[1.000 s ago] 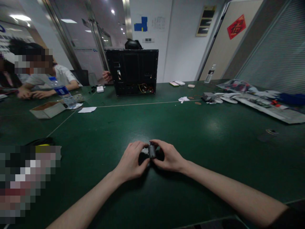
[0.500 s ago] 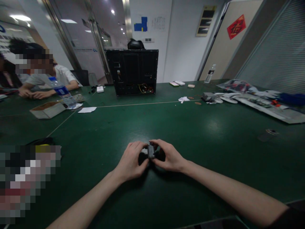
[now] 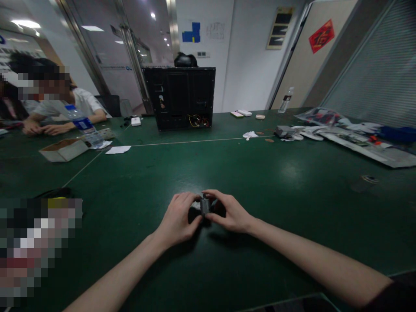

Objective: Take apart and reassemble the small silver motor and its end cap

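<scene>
Between my two hands, over the middle of the green table point(image 3: 214, 169), is a small dark grey block-shaped part point(image 3: 205, 206) with a short narrow piece on top. My left hand point(image 3: 180, 216) grips its left side, thumb low and fingers above. From the right, my right hand point(image 3: 232, 211) has its index finger at the part's top and its thumb at the lower edge. Both hands are curled in a pinch. The part is too small and dark for me to tell its exact kind.
A black panel-backed unit point(image 3: 182, 99) stands at the far edge. To the left are an open box point(image 3: 63, 151), a water bottle point(image 3: 84, 125) and a seated person point(image 3: 78, 104). A board with clutter point(image 3: 364, 147) lies at right, near a small cylindrical object point(image 3: 368, 180).
The small grey part has turned slightly between my fingers. Both hands stay almost in place, and the view has shifted a little.
</scene>
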